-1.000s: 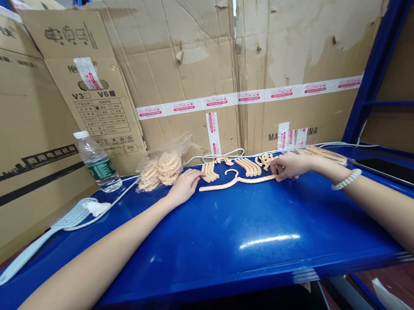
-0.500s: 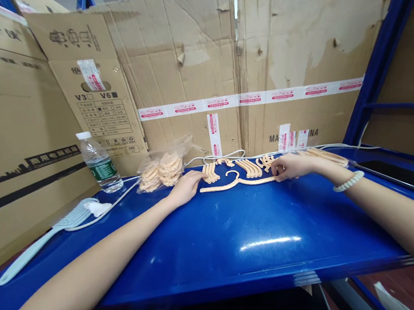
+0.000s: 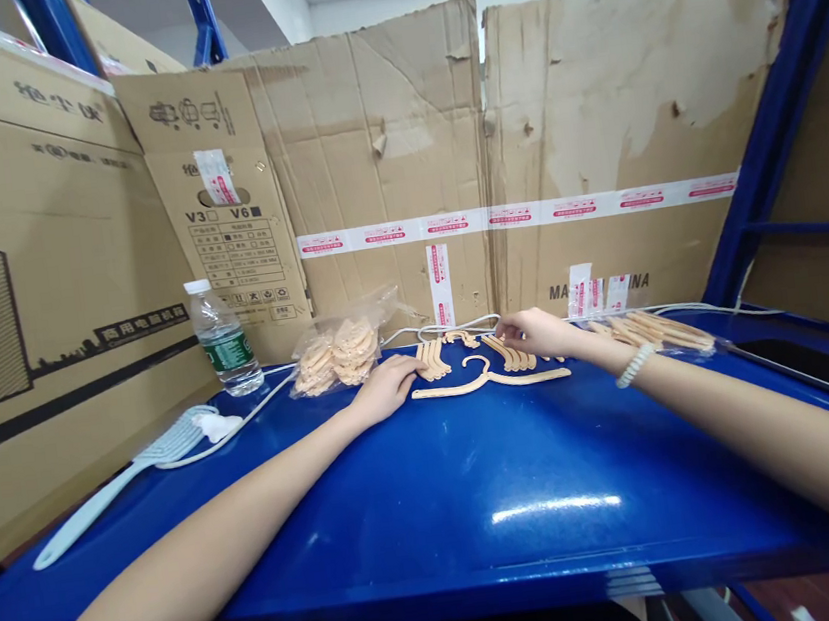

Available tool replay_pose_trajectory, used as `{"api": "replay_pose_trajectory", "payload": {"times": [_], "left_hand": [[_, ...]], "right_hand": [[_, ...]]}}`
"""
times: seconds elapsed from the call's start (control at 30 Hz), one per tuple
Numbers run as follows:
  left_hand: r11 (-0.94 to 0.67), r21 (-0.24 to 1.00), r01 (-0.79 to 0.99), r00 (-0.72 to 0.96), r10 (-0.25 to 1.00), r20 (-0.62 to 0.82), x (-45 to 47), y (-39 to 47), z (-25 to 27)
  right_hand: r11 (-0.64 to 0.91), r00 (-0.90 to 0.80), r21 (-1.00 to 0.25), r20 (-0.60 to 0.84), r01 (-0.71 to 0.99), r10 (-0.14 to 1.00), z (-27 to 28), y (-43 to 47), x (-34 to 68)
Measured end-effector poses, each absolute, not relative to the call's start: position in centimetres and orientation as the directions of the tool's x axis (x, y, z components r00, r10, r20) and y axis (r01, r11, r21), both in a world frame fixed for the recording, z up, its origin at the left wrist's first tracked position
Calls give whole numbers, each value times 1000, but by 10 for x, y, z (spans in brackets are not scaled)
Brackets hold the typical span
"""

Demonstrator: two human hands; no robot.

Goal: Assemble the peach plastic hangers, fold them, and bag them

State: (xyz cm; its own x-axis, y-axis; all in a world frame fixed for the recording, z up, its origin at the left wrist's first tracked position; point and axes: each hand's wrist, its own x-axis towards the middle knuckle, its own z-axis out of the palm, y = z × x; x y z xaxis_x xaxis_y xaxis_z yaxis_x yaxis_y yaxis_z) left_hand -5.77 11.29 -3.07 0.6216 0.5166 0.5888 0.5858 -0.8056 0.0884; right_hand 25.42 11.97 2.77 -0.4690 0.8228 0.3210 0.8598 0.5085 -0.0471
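Hanger [image 3: 489,379], one: flat on the blue surface [image 3: 446,508], hook pointing away from me, nearer than the other loose parts. Outline whole; whether its parts are fixed together, I cannot tell.
Left row [image 3: 434,361], curved pieces: several, side by side, behind the hanger's left arm. Loose.
Right row [image 3: 517,356], curved pieces: several, behind its right arm. Loose.
Hooks [image 3: 461,338]: small cluster at the back, between the rows. Loose.
Bag [image 3: 352,346], clear: filled with pale pieces, left of the left row.
Left hand [image 3: 385,391], my grip: fingers half bent, tips beside the left row; any hold, I cannot tell.
Right hand [image 3: 540,332], my grip: fingers curled down at the right row's far end; whether they pinch a piece, I cannot tell.
Tally, my judgement: done, one hanger in full outline; left, both rows and the hooks, all separate.
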Motion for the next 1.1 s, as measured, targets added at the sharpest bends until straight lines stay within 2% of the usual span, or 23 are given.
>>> {"api": "replay_pose_trajectory", "payload": {"times": [0.2, 0.37, 0.57, 0.73, 0.93, 1.0, 1.1], "left_hand": [[-802, 85, 591, 627, 523, 577, -58, 113, -31], [-800, 83, 595, 634, 529, 564, -58, 114, -31], [-801, 92, 591, 639, 535, 553, -57, 111, -29], [-795, 110, 596, 632, 549, 547, -56, 110, -28], [-795, 123, 595, 638, 559, 530, -55, 111, -28], [-794, 126, 594, 639, 562, 525, -54, 111, -28], [-790, 128, 599, 637, 567, 522, -54, 110, -27]], "right_hand": [[479, -467, 18, 262, 878, 845, 27, 156, 222], [491, -487, 61, 283, 869, 826, 14, 163, 207], [529, -498, 7, 348, 849, 794, 14, 163, 204], [565, -454, -168, 433, 808, 779, 25, 158, 216], [561, -323, -477, 493, 677, 808, 39, 135, 240], [538, -277, -609, 474, 583, 836, 41, 122, 244], [402, -196, -870, 357, 285, 913, 39, 98, 243]]}}
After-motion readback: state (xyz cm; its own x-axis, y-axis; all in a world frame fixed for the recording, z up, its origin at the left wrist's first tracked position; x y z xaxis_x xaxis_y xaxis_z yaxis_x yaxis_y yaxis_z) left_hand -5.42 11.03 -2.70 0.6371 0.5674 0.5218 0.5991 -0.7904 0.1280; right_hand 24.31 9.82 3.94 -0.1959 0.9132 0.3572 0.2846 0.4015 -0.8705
